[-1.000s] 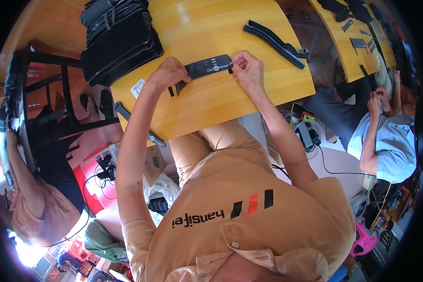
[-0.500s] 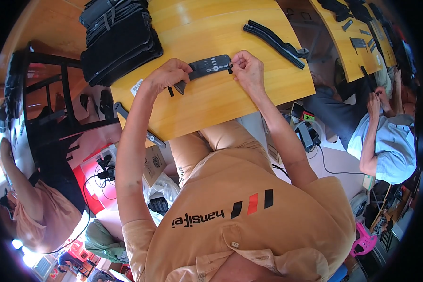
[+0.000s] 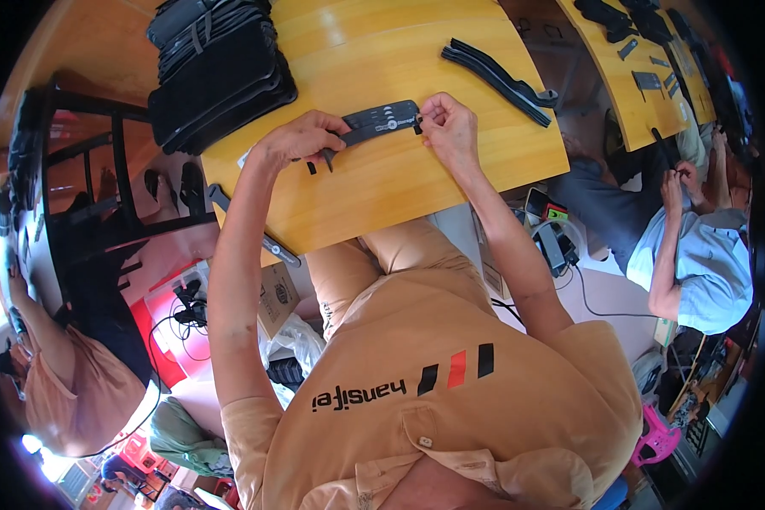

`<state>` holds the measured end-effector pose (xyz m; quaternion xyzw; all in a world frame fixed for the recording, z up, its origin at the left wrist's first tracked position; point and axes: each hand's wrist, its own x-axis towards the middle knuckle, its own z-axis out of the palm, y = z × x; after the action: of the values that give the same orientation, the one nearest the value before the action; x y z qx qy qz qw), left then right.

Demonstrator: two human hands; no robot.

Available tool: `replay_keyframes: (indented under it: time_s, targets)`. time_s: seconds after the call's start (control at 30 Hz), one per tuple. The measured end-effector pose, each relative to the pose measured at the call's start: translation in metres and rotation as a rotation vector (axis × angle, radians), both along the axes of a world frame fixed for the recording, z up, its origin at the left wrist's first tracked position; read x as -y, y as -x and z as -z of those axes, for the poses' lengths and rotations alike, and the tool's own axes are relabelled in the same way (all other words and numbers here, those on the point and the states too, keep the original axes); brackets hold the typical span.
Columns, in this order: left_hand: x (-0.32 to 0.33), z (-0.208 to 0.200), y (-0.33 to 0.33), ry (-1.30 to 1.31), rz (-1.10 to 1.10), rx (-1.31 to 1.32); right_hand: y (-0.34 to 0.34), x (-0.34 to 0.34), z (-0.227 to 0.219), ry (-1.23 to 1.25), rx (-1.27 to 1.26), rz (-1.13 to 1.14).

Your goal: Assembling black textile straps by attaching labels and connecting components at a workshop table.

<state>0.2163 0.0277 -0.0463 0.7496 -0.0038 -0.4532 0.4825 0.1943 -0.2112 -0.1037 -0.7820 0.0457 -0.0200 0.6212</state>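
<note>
Head view, read from left to right. At the far left a person in an orange shirt (image 3: 76, 382) sits bent at the rim, partly cut off by the fisheye edge. A dark metal rack (image 3: 85, 170) stands beside the yellow wooden table (image 3: 399, 187). On the table's left end lies a stack of black flat pieces (image 3: 217, 72); how many it holds is hard to make out. The left hand (image 3: 302, 140) is closed over the left end of a dark grey strap piece (image 3: 381, 121), hiding that end; small dark parts just below its fingers are too small to identify. The strap piece lies flat on the table between the two hands. The right hand (image 3: 446, 127) pinches its right end with fingertips curled. Farther right lie long black strips (image 3: 497, 76), well apart. At the right edge a person in a light blue shirt (image 3: 697, 263) works at a second table (image 3: 646, 76), its contents blurred.
</note>
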Motion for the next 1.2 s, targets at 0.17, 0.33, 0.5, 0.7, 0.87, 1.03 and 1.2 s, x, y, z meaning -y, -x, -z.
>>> replay_keyframes:
  time_s: [0.17, 0.33, 0.5, 0.7, 0.87, 1.03, 1.2]
  targets:
    - [-0.017, -0.004, 0.008, 0.055, -0.041, -0.077, 0.001, -0.001, -0.001, 0.008, -0.018, -0.026]
    - [-0.037, -0.007, 0.02, 0.041, -0.178, -0.05, 0.002, -0.001, -0.002, 0.018, -0.02, -0.014]
    - [-0.048, -0.005, 0.043, 0.058, -0.331, 0.065, 0.002, -0.002, -0.003, -0.034, -0.024, 0.017]
    - [-0.045, 0.01, 0.068, 0.022, -0.631, 0.234, 0.001, -0.002, 0.0, -0.068, -0.023, 0.003]
    - [-0.04, 0.029, 0.076, -0.03, -0.747, 0.391, 0.002, -0.001, -0.002, -0.074, -0.057, 0.001]
    - [-0.036, 0.032, 0.079, -0.045, -0.849, 0.421, 0.002, -0.002, -0.003, -0.075, -0.05, -0.008]
    - [-0.031, 0.033, 0.079, -0.082, -0.883, 0.437, 0.002, -0.001, -0.004, -0.062, -0.052, -0.013]
